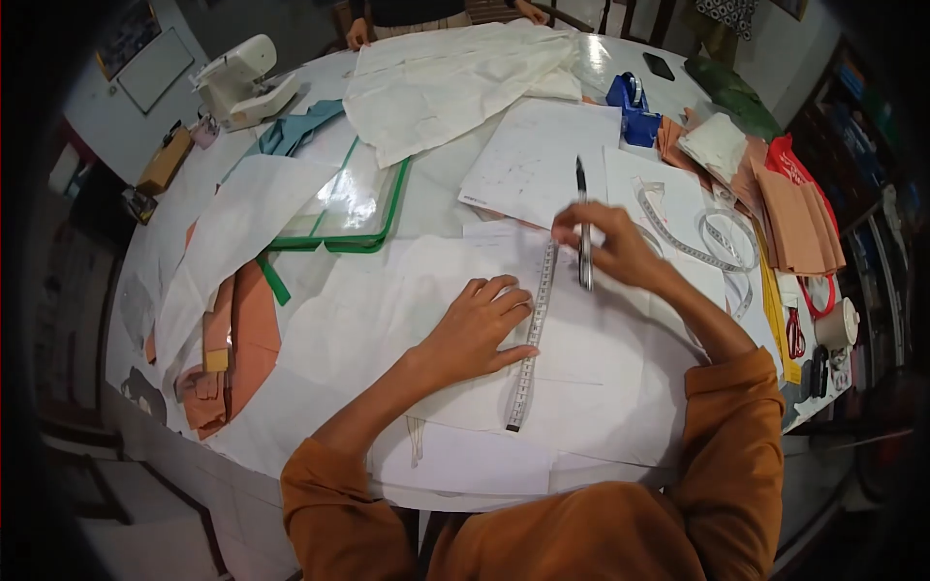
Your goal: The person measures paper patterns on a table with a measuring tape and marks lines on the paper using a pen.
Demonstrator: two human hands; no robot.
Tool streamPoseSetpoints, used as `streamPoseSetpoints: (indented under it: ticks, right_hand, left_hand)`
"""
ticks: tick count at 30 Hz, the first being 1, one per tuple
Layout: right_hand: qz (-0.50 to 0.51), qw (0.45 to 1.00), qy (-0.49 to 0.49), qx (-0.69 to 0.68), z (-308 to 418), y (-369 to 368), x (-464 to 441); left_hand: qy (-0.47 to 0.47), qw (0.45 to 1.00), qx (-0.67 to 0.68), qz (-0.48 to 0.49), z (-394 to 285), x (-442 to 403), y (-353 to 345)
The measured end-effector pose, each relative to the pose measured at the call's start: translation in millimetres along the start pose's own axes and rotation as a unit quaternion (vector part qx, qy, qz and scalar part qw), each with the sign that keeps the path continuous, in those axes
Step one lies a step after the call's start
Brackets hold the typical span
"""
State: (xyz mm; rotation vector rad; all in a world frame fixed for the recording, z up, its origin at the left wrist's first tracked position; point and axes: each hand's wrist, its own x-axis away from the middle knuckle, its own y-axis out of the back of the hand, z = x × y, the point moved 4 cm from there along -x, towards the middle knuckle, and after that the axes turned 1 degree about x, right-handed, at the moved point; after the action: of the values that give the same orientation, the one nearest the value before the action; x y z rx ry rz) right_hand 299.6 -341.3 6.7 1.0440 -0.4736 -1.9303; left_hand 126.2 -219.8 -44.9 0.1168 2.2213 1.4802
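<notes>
A tape measure (528, 382) runs across white pattern paper (446, 387), its dark-tipped end towards me. My left hand (475, 329) lies on the paper with fingers spread, thumb and fingertips touching the tape's left edge. Farther up, my right hand (610, 242) has a black-and-clear pen (584, 257) tucked between its fingers, nib end hard to make out. The thumb and index finger of that hand meet at the tape's upper part. Faint pencil lines mark the paper. More of the tape loops on the right.
A green-edged clear case (387, 218) and salmon fabric (254, 329) lie left, near a sewing machine (247, 82). At right are a blue tape dispenser (635, 111), folded salmon cloth (790, 218), a yellow ruler (773, 300) and scissors (795, 334). Another person stands across the table by white fabric (455, 77).
</notes>
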Motion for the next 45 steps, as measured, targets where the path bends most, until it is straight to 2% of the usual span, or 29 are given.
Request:
streamPoseSetpoints:
  ticks: [2, 5, 8, 9, 12, 20, 26, 32, 39, 45]
  right_hand:
    - [0.069, 0.995, -0.013, 0.076, 16, -14, 23]
    - [0.055, 0.989, 0.095, 0.094, 16, -32, 45]
    - [0.041, 0.997, 0.01, 0.06, 6, -39, 61]
    - [0.013, 0.999, 0.014, 0.037, 6, -40, 62]
    - [0.023, 0.999, -0.025, 0.017, 0, -41, 66]
    - [0.023, 0.999, 0.016, 0.04, -2, -42, 64]
    - [0.028, 0.999, 0.01, 0.04, -3, -42, 65]
    - [0.013, 0.999, 0.024, 0.043, -1, -42, 64]
    - [0.002, 0.998, -0.055, -0.028, -11, -40, 69]
    - [0.003, 1.0, -0.003, 0.02, -6, -39, 66]
  left_hand:
    - [0.006, 1.0, 0.011, 0.01, 1, -1, 0]
    - [0.004, 1.0, -0.011, 0.001, 2, 1, -1]
    - [0.01, 1.0, -0.009, 0.001, 1, 2, -4]
    - [0.015, 1.0, -0.006, 0.002, 1, 2, -4]
    - [0.007, 1.0, -0.016, 0.005, -3, 2, -6]
    - [-0.016, 0.998, 0.017, 0.056, -1, 4, -6]
    - [0.011, 0.991, 0.045, 0.122, -8, 8, 4]
    - [0.019, 0.99, 0.045, 0.134, -9, 11, 4]
    - [0.04, 0.984, 0.033, 0.169, -12, 10, 6]
    - [0.042, 0.982, 0.037, 0.181, -11, 9, 6]
